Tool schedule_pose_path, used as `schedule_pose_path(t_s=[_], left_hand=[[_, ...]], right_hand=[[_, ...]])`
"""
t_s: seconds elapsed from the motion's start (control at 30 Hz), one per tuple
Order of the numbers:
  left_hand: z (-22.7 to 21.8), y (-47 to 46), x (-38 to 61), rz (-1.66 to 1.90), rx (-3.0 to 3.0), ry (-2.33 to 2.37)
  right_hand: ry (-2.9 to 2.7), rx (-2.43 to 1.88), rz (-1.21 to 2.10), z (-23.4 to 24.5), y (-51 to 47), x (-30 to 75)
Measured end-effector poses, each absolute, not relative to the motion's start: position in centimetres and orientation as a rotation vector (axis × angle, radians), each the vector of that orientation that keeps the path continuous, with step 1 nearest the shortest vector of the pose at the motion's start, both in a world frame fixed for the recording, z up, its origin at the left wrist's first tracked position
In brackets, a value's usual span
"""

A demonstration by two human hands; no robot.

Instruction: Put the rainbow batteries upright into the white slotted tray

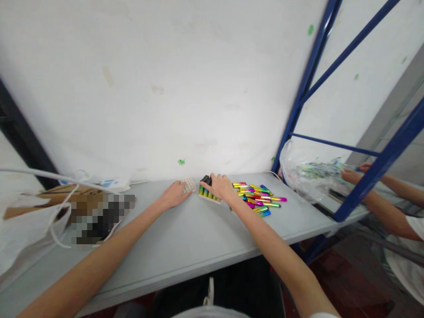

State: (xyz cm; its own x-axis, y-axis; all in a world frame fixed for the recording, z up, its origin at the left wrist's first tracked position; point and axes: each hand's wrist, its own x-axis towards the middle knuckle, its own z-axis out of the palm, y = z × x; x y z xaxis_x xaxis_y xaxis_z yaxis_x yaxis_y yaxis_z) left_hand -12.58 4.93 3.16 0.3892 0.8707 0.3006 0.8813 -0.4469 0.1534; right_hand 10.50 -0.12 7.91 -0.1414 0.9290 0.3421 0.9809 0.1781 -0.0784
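Observation:
On the grey table my left hand (175,194) lies against a white rack with rows of small holes (189,185), its thumb along the near side and its fingers at the left end. Just to the right stands a second pale rack (209,198), filled with shiny yellow-green tubes with black tops (206,181). My right hand (222,187) is closed over the right part of these tubes, thumb and fingers at the black tops. Its palm hides part of the rack. Beside it lies a loose heap of shiny multicoloured metallic tubes (260,196).
A clear plastic bag (301,176) sits at the right by the blue metal frame (300,97). Another person's arms (380,203) reach in beyond it. Cardboard (56,194), white bags (26,238) and a white cable (59,173) lie at the left. A white wall (198,88) rises behind.

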Motion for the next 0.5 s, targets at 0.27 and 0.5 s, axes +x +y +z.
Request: schedule_pose_path(t_s=[0.27, 0.5], left_hand=[[3.4, 3.5, -8.7, -1.009, -2.704, -1.451], [1.9, 0.4, -3.8, -1.275, -2.884, -1.529]], right_hand=[[-1.961, -2.061, 0.05, 10.3, 0.6, 12.9], [-1.965, -2.177, 0.214, 10.8, 2.2, 14.4]])
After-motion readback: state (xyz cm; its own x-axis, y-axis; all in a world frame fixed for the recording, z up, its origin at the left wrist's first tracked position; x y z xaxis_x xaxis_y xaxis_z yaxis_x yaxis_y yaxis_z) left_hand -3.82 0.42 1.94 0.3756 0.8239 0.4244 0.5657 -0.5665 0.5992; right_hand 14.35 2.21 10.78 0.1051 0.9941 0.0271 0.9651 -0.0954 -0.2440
